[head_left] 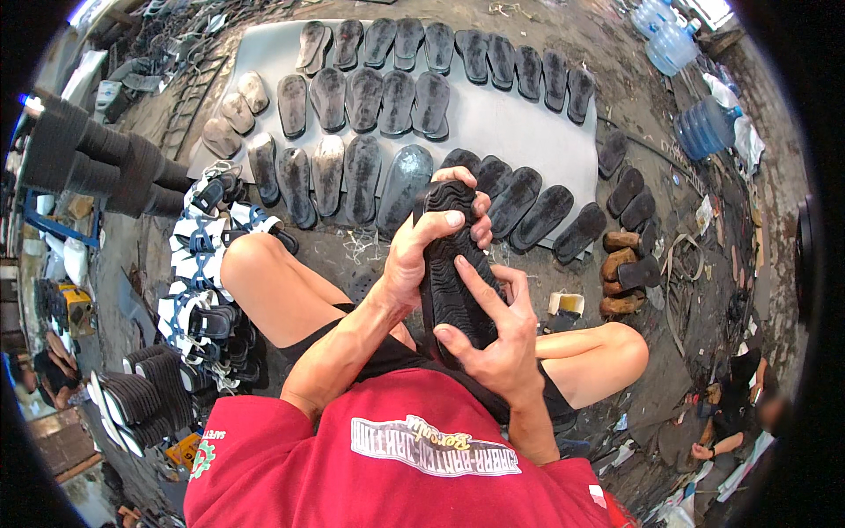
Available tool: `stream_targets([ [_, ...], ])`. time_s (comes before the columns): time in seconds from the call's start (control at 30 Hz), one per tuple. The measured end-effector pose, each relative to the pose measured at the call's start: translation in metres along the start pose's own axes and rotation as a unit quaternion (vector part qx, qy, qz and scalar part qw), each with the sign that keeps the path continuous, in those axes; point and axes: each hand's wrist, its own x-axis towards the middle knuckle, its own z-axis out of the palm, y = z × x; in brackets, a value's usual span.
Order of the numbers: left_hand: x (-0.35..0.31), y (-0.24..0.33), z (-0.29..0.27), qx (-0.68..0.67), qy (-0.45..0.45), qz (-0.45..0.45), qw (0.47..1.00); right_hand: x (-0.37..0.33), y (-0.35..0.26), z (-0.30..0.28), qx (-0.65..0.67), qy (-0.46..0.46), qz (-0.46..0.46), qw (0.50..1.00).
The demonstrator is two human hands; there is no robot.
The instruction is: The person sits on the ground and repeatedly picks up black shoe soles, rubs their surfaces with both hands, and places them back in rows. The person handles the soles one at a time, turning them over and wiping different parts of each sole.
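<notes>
Above my lap I hold a black shoe sole point(461, 273) upright, its wavy tread facing me. My left hand point(418, 251) is closed round its upper part, thumb across the tread and fingertips curled over the far edge. Lower down, my right hand point(506, 330) grips the side of the sole, with the thumb and a finger lying on the tread. Just beyond my hands, rows of dark soles point(363, 180) lie on a grey sheet point(493, 110). One greyish, shinier sole-shaped piece point(407, 180) lies close to my left hand.
White and blue strapped sandals point(198, 238) are piled by my left knee, near stacked soles point(150, 396). Beige foot-shaped forms point(236, 113) lie at the sheet's left. To the right are brown lasts point(621, 268), a small yellow-filled container point(566, 304) and water jugs point(707, 128). Other people sit at both sides.
</notes>
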Motion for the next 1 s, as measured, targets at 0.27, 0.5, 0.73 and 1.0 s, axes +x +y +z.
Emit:
stream_targets([
  [0.27, 0.015, 0.051, 0.003, 0.045, -0.014, 0.197, 0.979, -0.017, 0.064, -0.012, 0.550, -0.038, 0.278, 0.787],
  [0.5, -0.037, 0.013, 0.015, -0.170, 0.034, -0.077, 0.982, 0.022, 0.099, -0.042, 0.491, 0.300, 0.170, 0.800],
  [0.73, -0.063, -0.037, 0.027, -0.159, -0.028, -0.442, 0.882, 0.018, 0.092, -0.106, 0.293, 0.103, 0.143, 0.940],
  [1.0, -0.082, -0.061, 0.016, -0.133, -0.030, -0.435, 0.890, 0.008, 0.067, -0.103, 0.287, 0.159, 0.136, 0.935],
])
